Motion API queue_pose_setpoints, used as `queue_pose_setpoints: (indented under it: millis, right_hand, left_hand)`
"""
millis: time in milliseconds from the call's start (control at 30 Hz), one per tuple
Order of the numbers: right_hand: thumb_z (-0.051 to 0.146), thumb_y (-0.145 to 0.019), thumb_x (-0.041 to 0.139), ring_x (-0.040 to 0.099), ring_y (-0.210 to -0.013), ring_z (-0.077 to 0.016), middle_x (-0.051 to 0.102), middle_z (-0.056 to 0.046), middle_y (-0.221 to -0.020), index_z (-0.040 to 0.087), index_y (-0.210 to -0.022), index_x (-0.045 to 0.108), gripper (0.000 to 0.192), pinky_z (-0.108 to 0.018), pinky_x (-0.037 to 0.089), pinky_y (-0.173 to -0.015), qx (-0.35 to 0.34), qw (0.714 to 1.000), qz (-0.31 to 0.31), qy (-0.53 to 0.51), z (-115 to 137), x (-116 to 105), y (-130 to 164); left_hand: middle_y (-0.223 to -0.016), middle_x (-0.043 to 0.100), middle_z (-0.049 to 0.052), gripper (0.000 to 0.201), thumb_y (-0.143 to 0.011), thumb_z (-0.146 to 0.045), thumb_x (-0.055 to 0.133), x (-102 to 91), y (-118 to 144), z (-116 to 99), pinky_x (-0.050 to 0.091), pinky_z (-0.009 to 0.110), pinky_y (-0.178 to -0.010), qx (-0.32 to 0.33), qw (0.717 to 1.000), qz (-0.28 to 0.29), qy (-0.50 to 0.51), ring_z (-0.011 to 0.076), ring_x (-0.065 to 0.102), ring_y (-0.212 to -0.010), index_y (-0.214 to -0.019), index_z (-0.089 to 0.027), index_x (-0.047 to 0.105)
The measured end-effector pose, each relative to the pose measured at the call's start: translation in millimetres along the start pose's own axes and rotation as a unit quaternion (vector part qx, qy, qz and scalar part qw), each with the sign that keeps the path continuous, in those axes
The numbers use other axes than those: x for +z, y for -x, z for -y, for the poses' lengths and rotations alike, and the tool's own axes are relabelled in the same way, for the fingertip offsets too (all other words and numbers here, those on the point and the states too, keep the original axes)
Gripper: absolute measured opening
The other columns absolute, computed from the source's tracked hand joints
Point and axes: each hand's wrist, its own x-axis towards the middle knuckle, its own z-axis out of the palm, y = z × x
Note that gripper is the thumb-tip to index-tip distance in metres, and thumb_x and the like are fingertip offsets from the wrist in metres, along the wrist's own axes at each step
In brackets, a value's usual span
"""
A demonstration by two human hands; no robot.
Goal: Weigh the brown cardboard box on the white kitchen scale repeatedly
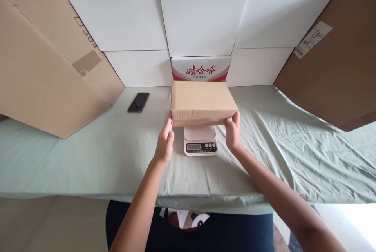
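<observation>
Two hands frame a shut brown cardboard box [202, 103] that sits on a small kitchen scale [201, 140], its body covering the platform and leaving only the front strip with the display [194, 147] and buttons in sight. The left hand [165, 142] is at the box's near left corner, fingers loosely curled, thumb tip against the edge rather than gripping. The right hand [233, 130] is at the near right corner, fingers bent and touching the side, again with no real clasp that I can make out. To weigh it well, I'd judge the box should rest centred and level on the platform, with both hands drawn clear so nothing presses down, and its front edge kept back from the display. A dark phone [138, 102] lies well apart to the left on the pale green cloth [117, 158], and a red-and-white printed carton [201, 69] stands just behind the box, among white boards [117, 13] and brown cardboard sheets [44, 67].
</observation>
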Motion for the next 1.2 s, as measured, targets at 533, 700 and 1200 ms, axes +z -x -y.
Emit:
queue_pose_setpoints:
  millis: [533,700,1200]
  right_hand:
    - [0.032,-0.082,0.047,0.037,-0.134,-0.0283,0.050,-0.006,-0.131,0.030,-0.132,0.048,0.050,-0.055,0.026,-0.124,0.038,0.989,0.037,0.142,-61,12,-84]
    - [0.033,-0.081,0.049,0.039,-0.137,-0.0286,0.051,-0.006,-0.138,0.028,-0.130,0.047,0.050,-0.054,0.029,-0.123,0.049,0.993,0.022,0.102,-65,13,-85]
    - [0.039,-0.084,0.048,0.046,-0.140,-0.0242,0.049,-0.006,-0.149,0.030,-0.134,0.041,0.051,-0.050,0.040,-0.118,0.051,0.999,-0.017,0.008,-83,6,-87]
  left_hand:
    - [-0.156,0.049,0.013,0.070,-0.093,-0.067,0.042,7.5,-103,84,0.031,0.042,-0.123,-0.150,0.979,-0.082,0.109,0.0267,0.039,-0.150,-0.143,-0.019,0.054]
    - [-0.156,0.050,0.012,0.068,-0.094,-0.066,0.041,10.0,-104,81,0.029,0.042,-0.125,-0.134,0.983,-0.073,0.099,0.0270,0.039,-0.150,-0.142,-0.020,0.055]
    - [-0.167,0.030,0.008,0.077,-0.092,-0.073,0.038,-18.7,-101,76,0.028,0.038,-0.125,-0.122,0.981,-0.132,0.068,0.0247,0.027,-0.154,-0.152,-0.025,0.045]
